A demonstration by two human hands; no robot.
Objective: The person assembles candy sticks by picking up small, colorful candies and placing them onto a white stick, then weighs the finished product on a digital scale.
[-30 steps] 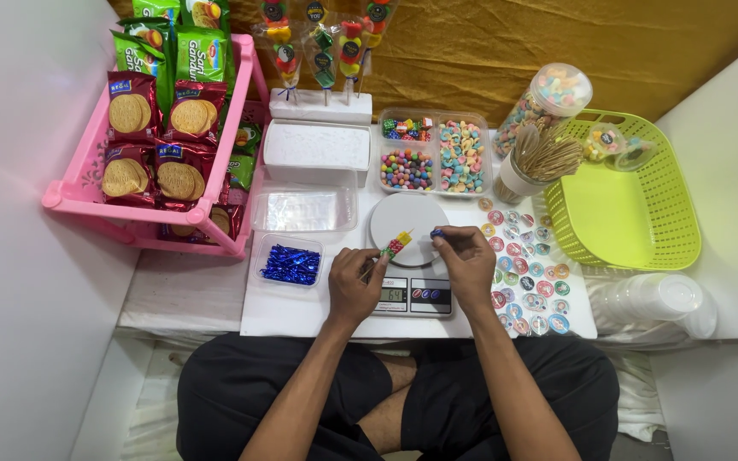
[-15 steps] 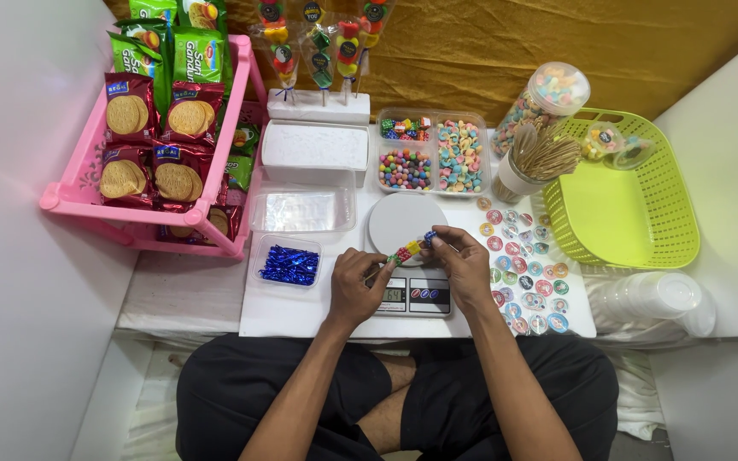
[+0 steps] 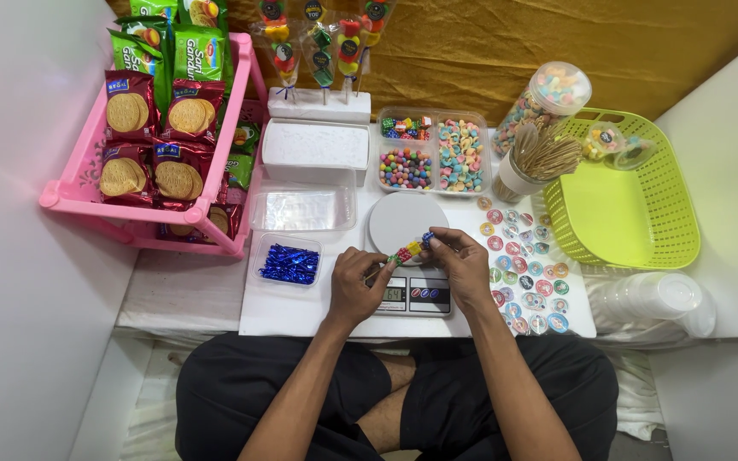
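Observation:
My left hand [image 3: 357,283] and my right hand [image 3: 460,263] are close together over a small kitchen scale [image 3: 405,224] with a round white pan. Between them they hold a short skewer of coloured candies [image 3: 410,248]. The left hand pinches its lower left end. The right hand's fingertips grip the upper right end, where a blue candy sits. The skewer hangs just above the front rim of the pan.
A divided clear tray of coloured candies [image 3: 433,152] sits behind the scale, next to a cup of wooden skewers [image 3: 536,160] and a candy jar [image 3: 550,96]. Round stickers [image 3: 523,263] lie right, beside a green basket [image 3: 625,196]. Blue twist ties [image 3: 289,264], a pink biscuit rack [image 3: 154,141] are left.
Both hands have drawn closer together over the scale. The candy skewer between them has shifted slightly to the right and shows more candies than a second ago.

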